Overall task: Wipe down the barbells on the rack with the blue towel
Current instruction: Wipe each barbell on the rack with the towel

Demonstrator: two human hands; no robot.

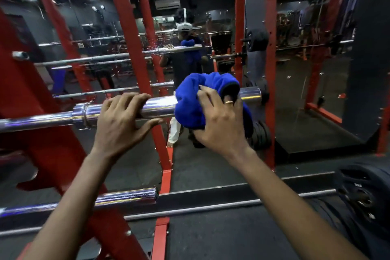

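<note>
Now mid-wipe: the left hand [122, 120] curls its fingers round the barbell [160, 107], steadying it; the right hand [221, 121] fingers clutch the blue towel [188, 103] bunched over it. Next, likely sliding toward its free end.

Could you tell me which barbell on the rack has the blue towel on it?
The upper barbell, whose sleeve the left hand grips while the right hand holds the blue towel around it. The lower barbell beneath it is bare.

Blue towel [190, 99], chrome barbell [156, 106], red rack [48, 133]
</note>
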